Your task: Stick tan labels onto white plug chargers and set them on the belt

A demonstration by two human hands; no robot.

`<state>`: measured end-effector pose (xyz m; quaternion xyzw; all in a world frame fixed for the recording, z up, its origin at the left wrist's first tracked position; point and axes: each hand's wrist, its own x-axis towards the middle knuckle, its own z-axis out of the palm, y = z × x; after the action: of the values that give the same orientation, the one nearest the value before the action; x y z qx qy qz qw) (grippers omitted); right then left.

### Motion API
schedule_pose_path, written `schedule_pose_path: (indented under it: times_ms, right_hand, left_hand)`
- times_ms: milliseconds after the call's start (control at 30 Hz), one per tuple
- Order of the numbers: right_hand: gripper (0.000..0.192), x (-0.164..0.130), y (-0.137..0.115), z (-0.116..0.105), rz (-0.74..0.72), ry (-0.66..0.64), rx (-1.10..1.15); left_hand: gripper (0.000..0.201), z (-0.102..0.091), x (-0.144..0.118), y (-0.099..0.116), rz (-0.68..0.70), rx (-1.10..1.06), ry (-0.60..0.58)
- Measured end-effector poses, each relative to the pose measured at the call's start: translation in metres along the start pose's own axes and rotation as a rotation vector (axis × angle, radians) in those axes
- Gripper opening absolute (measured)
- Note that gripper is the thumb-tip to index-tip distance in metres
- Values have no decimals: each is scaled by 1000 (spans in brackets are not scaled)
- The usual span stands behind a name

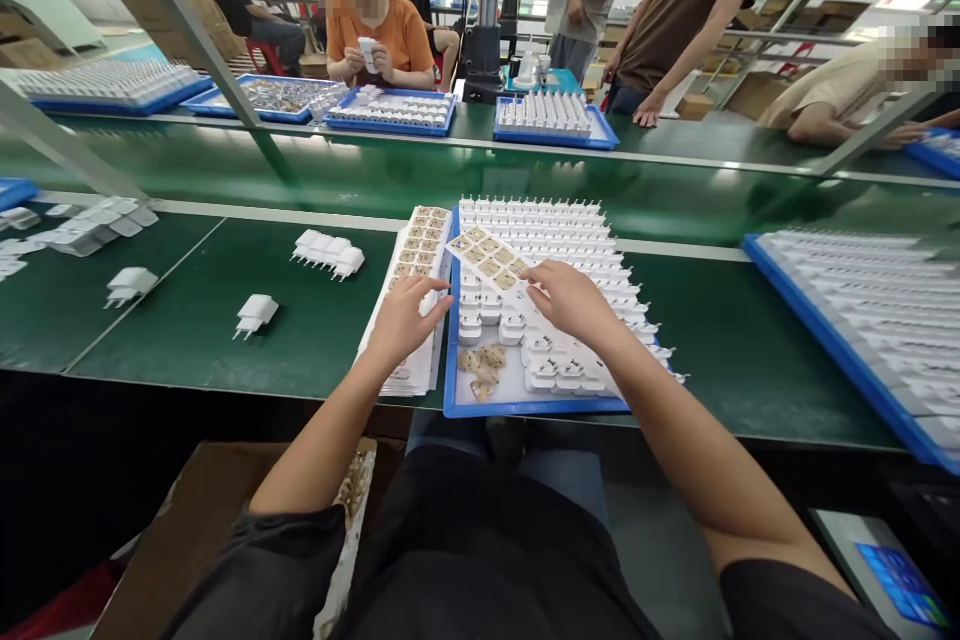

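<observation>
My left hand (409, 315), fingers extended and thumb apart, is over a stack of label sheets (424, 245) beside the tray. It holds nothing I can see. My right hand (570, 300) is over a blue-rimmed tray (450, 390), its bent fingers and thumb apart at the right end of a sheet of beige labels (486, 258). That sheet lies slanted across rows of white plug adapters (536, 220), pins upward. Part of the sheet's end is hidden by my hand. Crumpled beige labels (482, 365) rest in the tray's near left corner.
Loose white adapters (256, 314) and a small row of them (328, 253) lie on the green bench to the left. Another full tray (847, 320) is at right. A cardboard box (202, 520) sits below the bench. Several people work beyond the green belt (360, 175).
</observation>
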<state>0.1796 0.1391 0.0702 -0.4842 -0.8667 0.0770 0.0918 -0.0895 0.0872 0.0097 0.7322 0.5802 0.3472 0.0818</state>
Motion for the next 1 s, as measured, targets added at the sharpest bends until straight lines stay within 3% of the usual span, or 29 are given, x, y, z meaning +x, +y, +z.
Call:
schedule_pose_path:
  times_ms: [133,300,700,900,1000]
  right_hand:
    - [27,28,7,6,0,-59,87]
    - [26,43,15,15,-16,-53,107]
    - [9,51,19,30,-46,26,227]
    - [7,29,17,2,-128,48,362]
    - [9,0,18,-16,-93,209,594]
  left_hand:
    - [24,26,45,29,160,55,-5]
    - [29,49,77,30,173,95,-168]
    - [35,57,68,22,172,80,-242]
    - [37,58,66,22,159,80,-226]
    - [36,50,59,26,171,60,-151]
